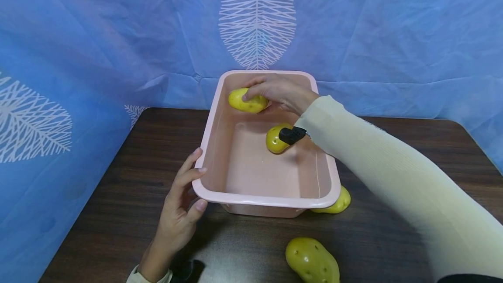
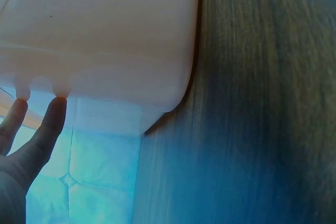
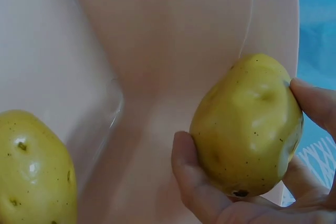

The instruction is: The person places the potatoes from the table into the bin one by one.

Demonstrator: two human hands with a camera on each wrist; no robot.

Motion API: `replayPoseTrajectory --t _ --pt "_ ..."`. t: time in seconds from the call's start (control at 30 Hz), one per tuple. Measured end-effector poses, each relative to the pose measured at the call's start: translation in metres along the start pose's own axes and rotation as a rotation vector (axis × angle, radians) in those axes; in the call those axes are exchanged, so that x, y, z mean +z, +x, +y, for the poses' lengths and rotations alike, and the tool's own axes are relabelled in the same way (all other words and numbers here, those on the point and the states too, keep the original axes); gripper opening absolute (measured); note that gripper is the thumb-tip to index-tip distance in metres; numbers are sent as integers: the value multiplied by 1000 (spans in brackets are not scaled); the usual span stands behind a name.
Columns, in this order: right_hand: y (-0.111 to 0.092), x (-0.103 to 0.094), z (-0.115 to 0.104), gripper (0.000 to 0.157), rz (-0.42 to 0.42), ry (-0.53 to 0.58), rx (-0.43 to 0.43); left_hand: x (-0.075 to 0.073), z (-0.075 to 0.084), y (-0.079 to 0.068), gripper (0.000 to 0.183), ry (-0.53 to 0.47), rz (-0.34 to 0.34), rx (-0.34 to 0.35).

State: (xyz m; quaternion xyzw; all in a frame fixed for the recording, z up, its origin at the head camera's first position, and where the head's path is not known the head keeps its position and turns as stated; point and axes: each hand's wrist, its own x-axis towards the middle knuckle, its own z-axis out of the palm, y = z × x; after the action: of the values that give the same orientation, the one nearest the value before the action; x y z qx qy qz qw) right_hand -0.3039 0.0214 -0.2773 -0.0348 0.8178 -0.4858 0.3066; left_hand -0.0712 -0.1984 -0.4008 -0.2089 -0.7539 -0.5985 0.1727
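Your right hand has a yellow potato pinched, thumb against fingers, inside the pink tub by its far wall, left hand loosely spread against the rim—looks like placing, so lower gently before you release!

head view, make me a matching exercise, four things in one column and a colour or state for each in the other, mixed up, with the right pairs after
Column one
1. left hand
2. tub
3. right hand
4. cloth backdrop

Column two
A. gripping a potato
B. blue with white leaf shapes
C. touching a rim near a corner
D. pale pink

Right pairs
1-C
2-D
3-A
4-B
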Motion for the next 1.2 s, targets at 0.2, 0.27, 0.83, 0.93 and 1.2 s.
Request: replayPoseTrajectory --t 0.2,0.27,0.83,0.93,1.2 --pt "2 2 0 47 10 -15 28 1 1 0 51 4 1 0" --pt "2 1 0 47 10 -23 37 1 1 0 50 6 2 3" --pt "2 0 -1 46 -8 1 52 1 1 0 51 -3 -2 -6" --pt "0 0 -2 46 1 -13 50 0 2 -1 51 -5 -3 -13" --pt "-5 -2 -3 46 17 -39 18 -1 1 -2 51 24 -6 -28"
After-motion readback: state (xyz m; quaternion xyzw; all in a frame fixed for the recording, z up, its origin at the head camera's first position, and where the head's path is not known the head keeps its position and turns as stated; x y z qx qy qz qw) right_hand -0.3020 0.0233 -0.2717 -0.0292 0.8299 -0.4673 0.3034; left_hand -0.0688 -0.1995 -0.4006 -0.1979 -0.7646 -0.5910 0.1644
